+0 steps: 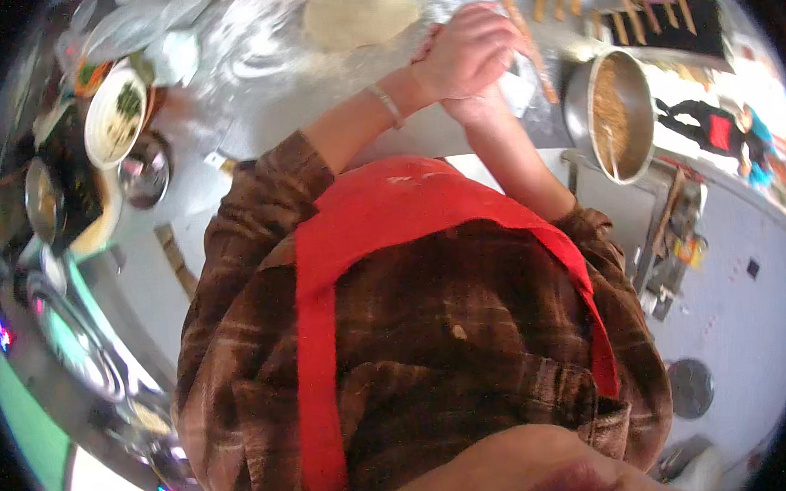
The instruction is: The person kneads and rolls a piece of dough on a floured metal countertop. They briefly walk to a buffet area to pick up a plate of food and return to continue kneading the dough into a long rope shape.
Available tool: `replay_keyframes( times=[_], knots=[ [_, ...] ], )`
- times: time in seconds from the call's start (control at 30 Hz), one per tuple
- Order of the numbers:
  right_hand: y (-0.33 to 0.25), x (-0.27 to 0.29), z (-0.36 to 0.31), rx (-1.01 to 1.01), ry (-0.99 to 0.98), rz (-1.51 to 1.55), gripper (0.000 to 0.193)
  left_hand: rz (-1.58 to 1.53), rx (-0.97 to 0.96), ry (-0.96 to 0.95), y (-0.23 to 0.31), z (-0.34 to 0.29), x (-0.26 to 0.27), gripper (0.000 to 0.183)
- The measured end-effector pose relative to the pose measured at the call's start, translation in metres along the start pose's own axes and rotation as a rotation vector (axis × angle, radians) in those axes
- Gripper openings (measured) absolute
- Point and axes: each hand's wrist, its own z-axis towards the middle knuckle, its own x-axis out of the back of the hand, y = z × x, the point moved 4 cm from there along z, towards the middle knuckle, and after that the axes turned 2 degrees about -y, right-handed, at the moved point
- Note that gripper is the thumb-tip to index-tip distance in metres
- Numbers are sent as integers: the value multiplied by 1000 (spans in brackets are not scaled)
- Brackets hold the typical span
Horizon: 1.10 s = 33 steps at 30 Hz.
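Note:
My two hands are together over the floured worktop, the arms crossing at the wrists. My left hand (pixel 471 53), a pale bracelet on its wrist, lies over my right hand with its fingers curled around it. Most of my right hand (pixel 473 106) is covered; only its heel and a few reddish fingertips show. Just right of the hands is a thin wooden rolling pin (pixel 539 65), close to the left fingertips; whether they touch it I cannot tell. Beyond the hands, to the left, lies a flat round sheet of dough (pixel 361 12).
A deep metal pot (pixel 574 108) of brown filling with a spoon stands at right. Several wooden sticks (pixel 638 16) lie behind it, some on a dark mat. At left are a white bowl (pixel 91 138) with chopped greens and a metal bowl (pixel 145 171). Another person (pixel 705 127) is farther right.

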Motion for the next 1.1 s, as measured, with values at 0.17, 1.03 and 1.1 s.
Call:
replay_keyframes(
  times=[0.17, 1.03, 1.1],
  knots=[
    [12, -9, -19, -34, 198, -4, 36, 372, 64, -285, -44, -55, 10, 15],
    [190, -24, 201, -417, 208, 750, 47, 501, 935, -278, -185, -114, 61, 37],
    [193, -47, 230, -313, 150, 548, 44, 462, 782, -265, -161, -121, 52, 35]
  ],
)
